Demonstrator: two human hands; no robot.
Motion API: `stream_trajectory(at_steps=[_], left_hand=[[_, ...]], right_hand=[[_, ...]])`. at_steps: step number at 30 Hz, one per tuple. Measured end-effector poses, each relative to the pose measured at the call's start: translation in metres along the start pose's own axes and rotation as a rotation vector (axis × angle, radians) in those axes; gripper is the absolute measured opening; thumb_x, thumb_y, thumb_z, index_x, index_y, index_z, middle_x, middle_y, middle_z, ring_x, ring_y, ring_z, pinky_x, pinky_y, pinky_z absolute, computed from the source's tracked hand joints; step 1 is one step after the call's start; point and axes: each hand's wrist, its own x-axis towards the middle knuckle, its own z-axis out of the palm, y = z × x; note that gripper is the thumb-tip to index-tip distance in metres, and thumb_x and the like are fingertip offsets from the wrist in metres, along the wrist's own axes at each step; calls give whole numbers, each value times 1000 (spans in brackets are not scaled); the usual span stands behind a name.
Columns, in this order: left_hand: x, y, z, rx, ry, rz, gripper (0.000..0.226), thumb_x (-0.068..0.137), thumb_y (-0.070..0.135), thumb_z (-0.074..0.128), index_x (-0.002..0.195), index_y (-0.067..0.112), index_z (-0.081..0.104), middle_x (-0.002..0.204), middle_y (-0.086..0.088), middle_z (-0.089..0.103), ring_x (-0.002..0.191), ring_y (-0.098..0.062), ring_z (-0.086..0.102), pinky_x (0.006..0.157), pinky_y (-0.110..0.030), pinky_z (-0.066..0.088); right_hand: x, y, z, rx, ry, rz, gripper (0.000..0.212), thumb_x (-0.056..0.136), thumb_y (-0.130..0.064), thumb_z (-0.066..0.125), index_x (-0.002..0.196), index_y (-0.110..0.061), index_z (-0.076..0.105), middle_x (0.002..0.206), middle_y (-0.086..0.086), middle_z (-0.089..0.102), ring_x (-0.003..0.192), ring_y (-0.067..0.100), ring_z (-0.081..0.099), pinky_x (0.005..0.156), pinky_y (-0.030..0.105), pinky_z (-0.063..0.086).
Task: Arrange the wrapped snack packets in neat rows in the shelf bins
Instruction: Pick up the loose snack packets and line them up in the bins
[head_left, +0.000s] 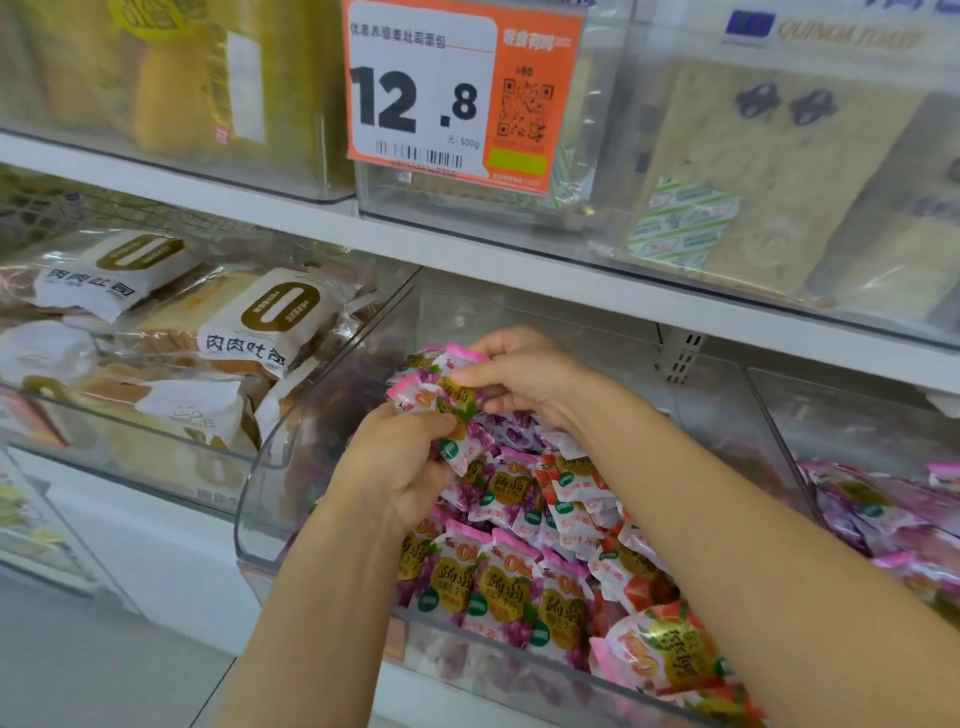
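12.8 price tag (422, 98) above pink snack packets (501, 577)

This is a shop, an aisle of packaged food. White shelves (467, 252) run across the frame in tiers, each carrying clear plastic bins (270, 493) set side by side. At the top centre a price tag (421, 93) hangs on a bin front. It is orange and white, with "12.8" in large figures, a barcode and a QR code. The bins hold stock in bulk: wrapped bread (270, 322) at the left, toast (769, 171) at the upper right, and heaps of small pink packets (509, 582) at the lower centre and lower right. All of it is sealed and printed with brand labels.
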Motion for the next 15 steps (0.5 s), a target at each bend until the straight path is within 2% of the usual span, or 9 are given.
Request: stream_trajectory(at_steps=[3,5,7,8,10,12,14,15], left_hand=[[0,1,0,23,112,44,15,90,-13,44,85,0,50,79,-14,52,70,-20,53,70,-38,51],[1,2,-1,19,156,64,19,90,-14,45,82,3,44,79,-13,48,70,-20,50,74,-39,51],[-1,2,-1,37,159,74,22,90,-14,45,79,5,43,78,-12,49,70,-20,51,73,-38,51],[-2,3,0,47,147,79,22,90,-13,46,77,4,44,78,-12,51,70,-21,52,71,-38,51],[-4,3,0,56,134,92,19,91,-11,48,75,1,49,81,-14,55,74,-22,57,70,-37,53],[-3,4,-2,68,165,107,15,90,-9,51,77,-1,53,87,-14,58,80,-21,59,71,-38,54],[-2,5,-5,68,201,114,13,90,-7,53,79,-1,54,87,-13,57,81,-20,59,69,-38,55],[-2,5,-5,68,212,116,13,90,-7,52,79,0,54,87,-12,57,81,-20,59,69,-39,55]], right_hand=[[11,-2,-9,-25,204,1,39,84,-11,68,121,-6,56,84,3,60,61,10,53,54,17,48],[21,0,-14,-287,298,-46,38,84,-16,69,118,-5,57,95,6,62,68,14,55,55,19,44],[28,3,-11,-563,373,-122,39,82,-22,71,113,-4,56,109,11,61,90,22,59,65,25,41],[30,5,-8,-668,410,-164,40,82,-24,71,112,-4,53,109,11,60,97,25,58,69,27,40],[32,11,-2,-852,470,-236,42,82,-27,71,109,-4,49,104,12,58,95,27,58,71,31,43],[31,15,0,-1010,549,-293,33,84,-23,69,105,-7,51,100,9,56,92,26,58,68,33,45],[30,15,-3,-1005,568,-306,14,88,-16,62,97,-7,57,97,9,60,91,27,61,69,32,48],[28,13,-5,-931,532,-309,13,89,-18,60,93,-6,61,96,10,64,89,27,62,71,34,51]])
